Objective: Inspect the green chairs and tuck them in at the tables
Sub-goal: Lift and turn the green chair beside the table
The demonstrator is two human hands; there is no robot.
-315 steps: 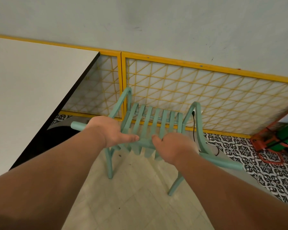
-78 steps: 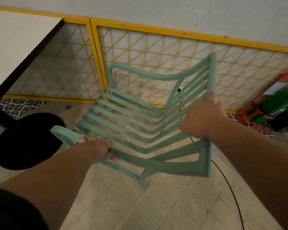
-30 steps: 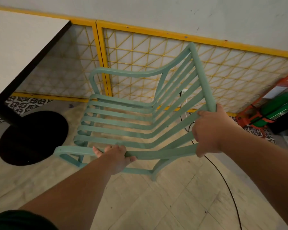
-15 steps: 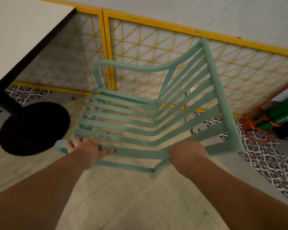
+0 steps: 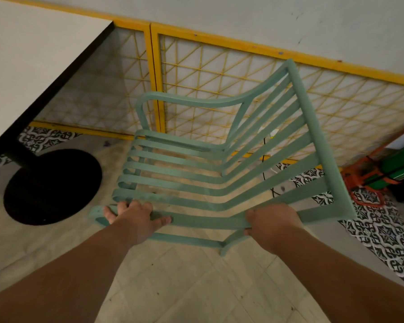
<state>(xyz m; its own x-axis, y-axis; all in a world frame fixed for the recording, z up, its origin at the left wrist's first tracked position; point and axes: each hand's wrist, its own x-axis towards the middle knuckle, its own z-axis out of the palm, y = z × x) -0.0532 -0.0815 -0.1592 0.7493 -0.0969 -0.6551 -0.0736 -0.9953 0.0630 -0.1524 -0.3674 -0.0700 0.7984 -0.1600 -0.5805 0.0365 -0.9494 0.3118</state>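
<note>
A green slatted armchair (image 5: 196,176) stands on the floor with its seat facing left toward the white table (image 5: 28,66). The chair's backrest rises at the right. My left hand (image 5: 135,217) lies on the near armrest close to its front end, fingers spread over it. My right hand (image 5: 273,222) grips the same armrest farther back, where it meets the backrest, fingers curled round the bar.
The table's black round base (image 5: 51,187) sits on the floor left of the chair. A yellow-framed lattice panel (image 5: 219,73) lines the wall behind. An orange and green object (image 5: 383,173) stands at the right on patterned tiles, and a black cable (image 5: 265,159) runs behind the chair.
My right hand has come down from the backrest's top edge to the near armrest. The left hand has slid forward along the armrest. The chair now stands more upright.
</note>
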